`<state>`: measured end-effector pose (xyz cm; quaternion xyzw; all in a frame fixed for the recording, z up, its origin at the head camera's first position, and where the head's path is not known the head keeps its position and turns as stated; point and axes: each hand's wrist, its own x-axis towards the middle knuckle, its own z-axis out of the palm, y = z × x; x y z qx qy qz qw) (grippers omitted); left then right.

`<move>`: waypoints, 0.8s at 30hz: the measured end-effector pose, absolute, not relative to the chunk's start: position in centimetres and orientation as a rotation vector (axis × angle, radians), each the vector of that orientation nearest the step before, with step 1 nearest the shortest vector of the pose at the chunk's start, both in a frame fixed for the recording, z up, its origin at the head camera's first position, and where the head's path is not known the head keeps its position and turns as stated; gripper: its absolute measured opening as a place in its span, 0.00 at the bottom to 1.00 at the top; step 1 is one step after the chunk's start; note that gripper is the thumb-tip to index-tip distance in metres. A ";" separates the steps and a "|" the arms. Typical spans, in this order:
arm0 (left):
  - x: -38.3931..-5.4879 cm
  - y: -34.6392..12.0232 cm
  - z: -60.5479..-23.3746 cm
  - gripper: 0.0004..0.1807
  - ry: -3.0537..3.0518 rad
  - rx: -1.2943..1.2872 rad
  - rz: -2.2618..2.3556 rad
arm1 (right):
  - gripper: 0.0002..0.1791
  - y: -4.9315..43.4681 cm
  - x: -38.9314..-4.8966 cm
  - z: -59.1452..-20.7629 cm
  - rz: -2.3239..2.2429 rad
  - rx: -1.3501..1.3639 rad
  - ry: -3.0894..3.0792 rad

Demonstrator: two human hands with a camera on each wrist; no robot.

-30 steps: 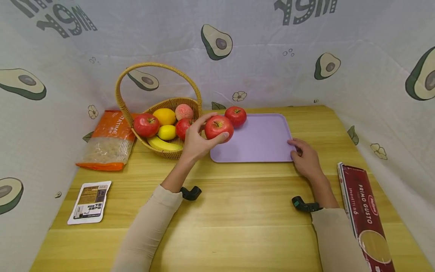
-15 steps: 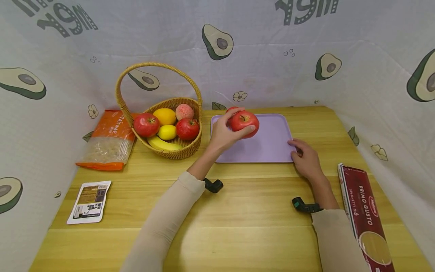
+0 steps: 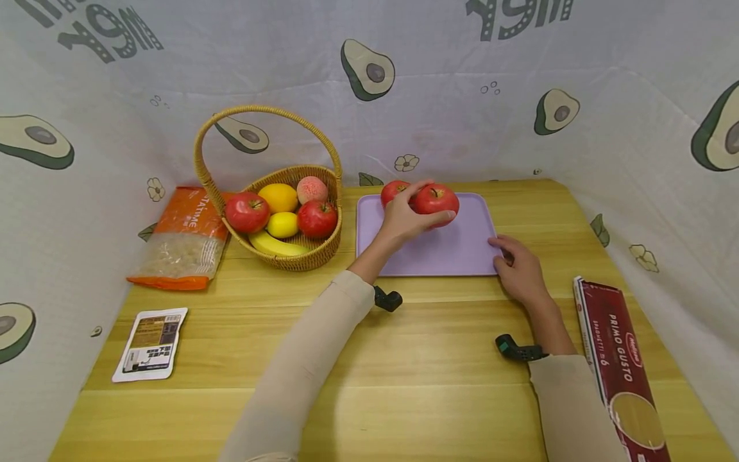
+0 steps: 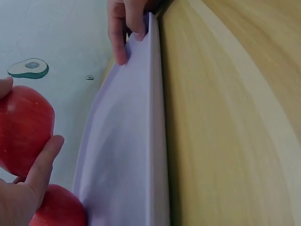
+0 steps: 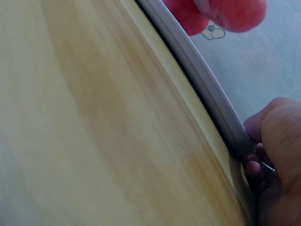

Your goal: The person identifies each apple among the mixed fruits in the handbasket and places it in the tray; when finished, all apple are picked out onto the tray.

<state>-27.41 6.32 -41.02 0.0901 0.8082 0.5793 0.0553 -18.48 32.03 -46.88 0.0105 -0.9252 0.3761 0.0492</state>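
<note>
My left hand [image 3: 403, 218] grips a red apple [image 3: 437, 204] above the lilac tray [image 3: 456, 256], with thumb and fingers around its sides. Behind that hand, a second red apple [image 3: 394, 191] sits at the tray's back left, partly covered by the fingers. In the left wrist view the held apple [image 4: 23, 129] hangs over the other apple [image 4: 60, 209]. At the tray's right edge, my right hand [image 3: 518, 268] pinches the rim; the right wrist view has the thumb at the rim [image 5: 214, 92] and curled fingers below it.
Left of the tray stands a wicker basket [image 3: 314, 258] of apples, lemons, a banana and a peach. An orange bag [image 3: 185, 240] and a white pouch [image 3: 151, 344] lie further left. A red spaghetti pack [image 3: 620, 366] lies beside the right forearm.
My left hand has carried the apple rightward from beside the basket to over the middle of the tray. The right hand has stayed at the tray's edge.
</note>
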 end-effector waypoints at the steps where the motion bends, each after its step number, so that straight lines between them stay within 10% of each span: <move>1: -27.6 6.6 -41.2 0.40 2.486 0.273 1.727 | 0.23 32.1 -18.5 -46.9 1.149 0.033 -2.820; 24: -29.8 11.9 -44.5 0.45 2.624 0.278 1.697 | 0.23 32.2 -18.5 -46.9 1.138 0.045 -2.808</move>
